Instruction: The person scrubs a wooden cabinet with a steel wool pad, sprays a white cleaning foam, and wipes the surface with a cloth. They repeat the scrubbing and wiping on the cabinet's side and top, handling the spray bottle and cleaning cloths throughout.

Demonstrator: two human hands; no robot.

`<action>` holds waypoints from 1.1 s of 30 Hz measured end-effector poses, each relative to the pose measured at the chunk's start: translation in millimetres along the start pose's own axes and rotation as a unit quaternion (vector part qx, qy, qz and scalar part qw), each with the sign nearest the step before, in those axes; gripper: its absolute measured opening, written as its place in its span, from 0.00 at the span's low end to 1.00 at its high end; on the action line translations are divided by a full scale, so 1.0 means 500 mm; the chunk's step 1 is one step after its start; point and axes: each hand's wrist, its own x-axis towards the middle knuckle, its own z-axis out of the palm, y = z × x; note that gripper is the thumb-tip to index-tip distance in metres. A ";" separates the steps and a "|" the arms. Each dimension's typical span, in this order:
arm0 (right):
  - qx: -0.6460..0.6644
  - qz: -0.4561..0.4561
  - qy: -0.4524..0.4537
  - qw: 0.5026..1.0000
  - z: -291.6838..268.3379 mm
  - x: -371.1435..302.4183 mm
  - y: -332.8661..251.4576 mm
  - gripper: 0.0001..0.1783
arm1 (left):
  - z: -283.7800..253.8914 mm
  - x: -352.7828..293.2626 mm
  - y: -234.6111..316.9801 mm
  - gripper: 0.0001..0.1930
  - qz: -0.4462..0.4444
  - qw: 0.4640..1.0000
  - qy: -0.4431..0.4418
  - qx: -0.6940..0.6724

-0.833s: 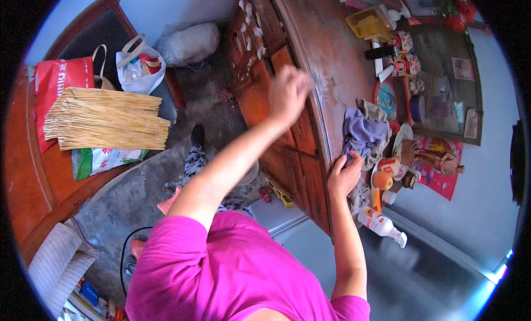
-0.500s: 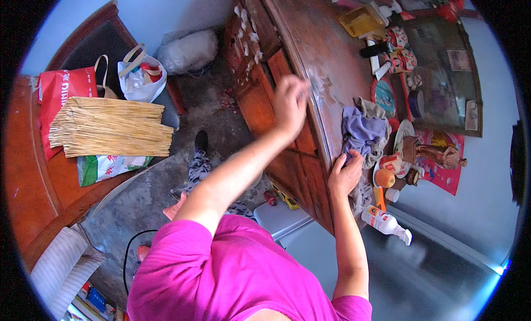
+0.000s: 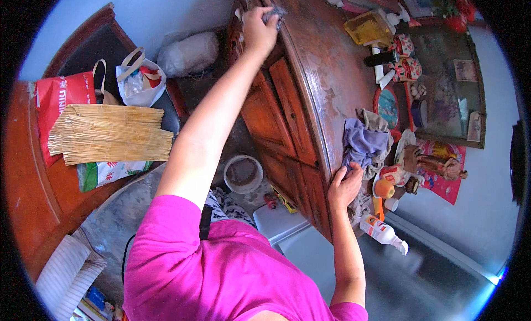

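My left hand (image 3: 261, 33) is stretched far along the wooden cabinet (image 3: 321, 80), at the far end of its front edge. Its fingers are closed around a crumpled grey steel wool scrubber (image 3: 273, 14), which rests against that edge. My right hand (image 3: 345, 187) leans on the near corner of the cabinet top, fingers loosely spread with nothing in them. Just beyond its fingertips lies a bunched purple cloth (image 3: 362, 141), with a grey-beige cloth (image 3: 379, 124) beside it. The cabinet's varnish looks worn and patchy.
Right of the cloths are an orange fruit (image 3: 385, 189) and a white spray bottle (image 3: 384, 233). A yellow pump bottle (image 3: 365, 29) stands further along, near a framed mirror (image 3: 442, 83). A bucket (image 3: 243, 174) stands on the floor; bundled straw-coloured sticks (image 3: 113, 134) lie at left.
My left hand has moved away from me along the cabinet's front edge, and the scrubber in it now shows clearly. The floor bucket has come into view. My right hand stays in place.
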 end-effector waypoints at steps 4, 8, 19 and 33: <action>-0.009 0.028 -0.016 0.999 -0.004 -0.004 0.003 0.17 | -0.004 -0.159 0.093 0.10 0.004 0.999 -0.038 0.012; -0.003 0.023 0.009 1.000 0.003 -0.013 0.024 0.18 | -0.057 -0.262 0.150 0.10 0.012 0.976 -0.215 0.011; 0.007 -0.019 0.031 0.999 -0.002 -0.002 0.010 0.16 | -0.040 -0.023 0.094 0.10 0.154 0.933 -0.215 0.244; 0.074 -0.006 0.052 0.996 -0.007 -0.002 0.012 0.14 | -0.076 -0.147 0.192 0.11 0.176 0.941 -0.243 0.159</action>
